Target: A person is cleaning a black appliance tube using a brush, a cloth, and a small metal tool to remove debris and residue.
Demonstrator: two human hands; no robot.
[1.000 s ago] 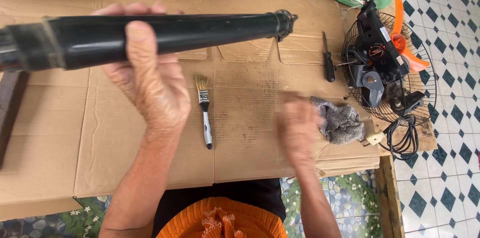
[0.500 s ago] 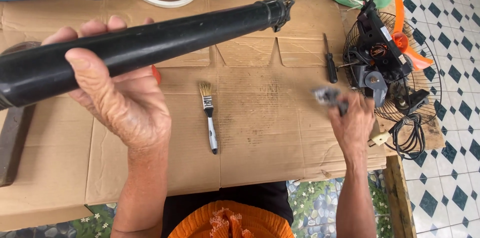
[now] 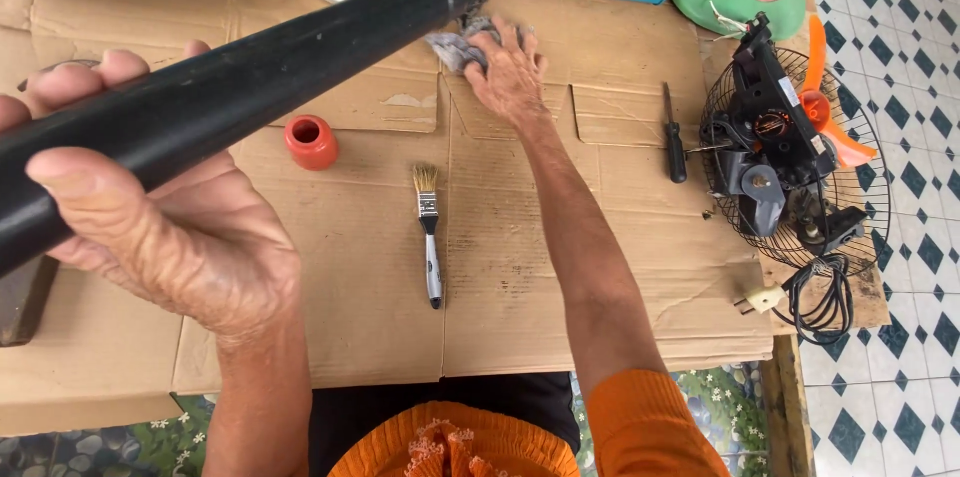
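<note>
Right hand (image 3: 510, 72) now pressing grey rag (image 3: 455, 47) at black tube (image 3: 250, 87) end, left hand (image 3: 170, 227) gripping

Bright, even daylight, soft shadows, sharp focus; slight wide-angle stretching at the edges.

Tube (image 3: 240, 87): showing black throughout.
Rag (image 3: 455, 45): appearing grey.
Cap (image 3: 311, 142): showing red-orange.
Brush (image 3: 430, 227): showing tan bristles — grey-and-black handle.
Cardboard (image 3: 520, 277): showing plain brown.
Fan blade (image 3: 830, 127): showing orange — grille black.
Floor (image 3: 900, 387): showing white-and-teal diamond tiles.
</note>
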